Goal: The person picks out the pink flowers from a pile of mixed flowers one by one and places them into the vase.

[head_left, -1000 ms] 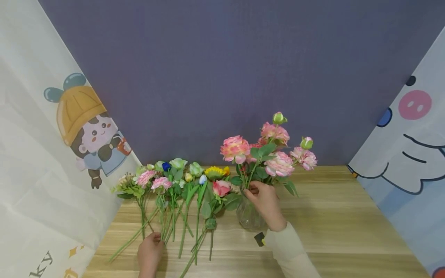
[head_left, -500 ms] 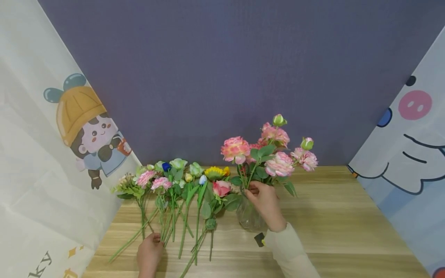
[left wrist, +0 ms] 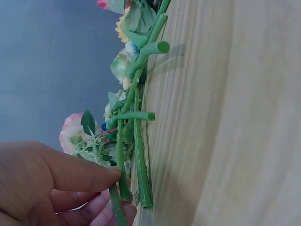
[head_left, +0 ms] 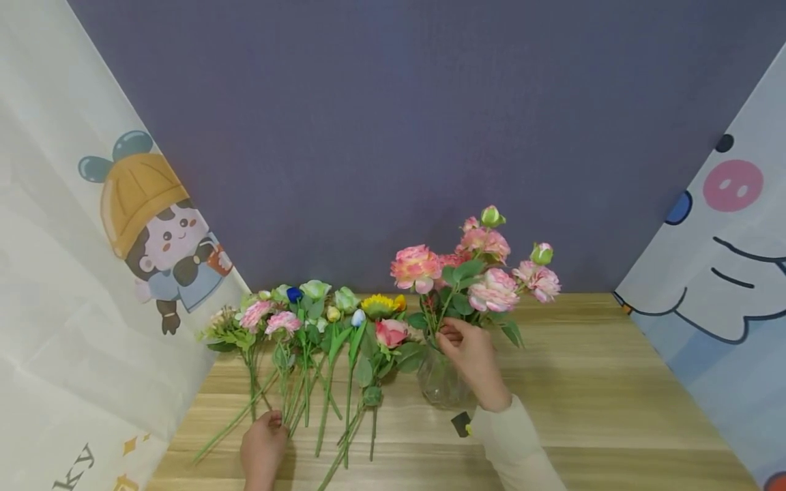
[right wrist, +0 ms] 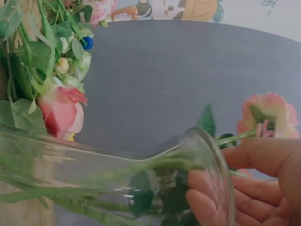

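Observation:
In the head view my left hand (head_left: 264, 443) is at the lower left, by the ends of the loose stems. Its thumb and fingers pinch a green flower stem (left wrist: 117, 207), whose pink-and-white bloom (left wrist: 73, 132) shows beyond in the left wrist view. My right hand (head_left: 473, 354) is at the mouth of a clear glass vase (head_left: 441, 385), thumb and fingers around a pink peony's stem (right wrist: 240, 137) at the rim. Large pink peonies (head_left: 415, 268) and green buds (head_left: 492, 217) rise above the vase. Some right fingers show through the glass in the right wrist view.
Left of the vase lies a row of loose flowers: a red-pink rose (head_left: 391, 332), a sunflower (head_left: 379, 305), a blue bloom (head_left: 293, 294) and several others. A small black item (head_left: 460, 424) lies by the right sleeve. A dark panel (head_left: 393, 136) stands behind the wooden table (head_left: 589, 382).
The peonies and the upper bud in the vase have sunk slightly. My right hand has shifted a little to the right; my left hand has hardly moved.

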{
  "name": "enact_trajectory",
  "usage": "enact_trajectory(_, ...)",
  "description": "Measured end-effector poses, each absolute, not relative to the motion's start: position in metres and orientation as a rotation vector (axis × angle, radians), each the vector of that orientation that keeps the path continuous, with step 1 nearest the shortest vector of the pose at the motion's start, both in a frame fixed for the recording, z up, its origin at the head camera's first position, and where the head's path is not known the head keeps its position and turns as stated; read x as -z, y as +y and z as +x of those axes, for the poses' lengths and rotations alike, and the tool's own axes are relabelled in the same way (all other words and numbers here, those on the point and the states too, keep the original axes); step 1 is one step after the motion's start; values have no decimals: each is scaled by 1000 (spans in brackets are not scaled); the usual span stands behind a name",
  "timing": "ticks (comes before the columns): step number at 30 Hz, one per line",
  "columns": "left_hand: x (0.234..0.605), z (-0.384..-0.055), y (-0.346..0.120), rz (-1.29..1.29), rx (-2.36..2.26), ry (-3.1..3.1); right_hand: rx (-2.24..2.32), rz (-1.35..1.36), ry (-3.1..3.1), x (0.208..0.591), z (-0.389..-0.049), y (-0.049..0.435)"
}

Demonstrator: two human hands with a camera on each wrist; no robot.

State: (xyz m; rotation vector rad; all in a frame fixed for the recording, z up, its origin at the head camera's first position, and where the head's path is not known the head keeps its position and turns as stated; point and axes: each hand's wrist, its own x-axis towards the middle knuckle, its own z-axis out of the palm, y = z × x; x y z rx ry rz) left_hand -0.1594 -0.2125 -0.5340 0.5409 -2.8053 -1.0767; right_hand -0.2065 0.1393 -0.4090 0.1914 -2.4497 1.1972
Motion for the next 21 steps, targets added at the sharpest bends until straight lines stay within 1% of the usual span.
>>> enact_trajectory(11,529,-160,-212,588,1103,-2791,-1303,215,-2341,410,-204,141)
enact_trajectory(21,526,-160,-210,549,1145,-2758,-1507,216,-2233,411,-194,149)
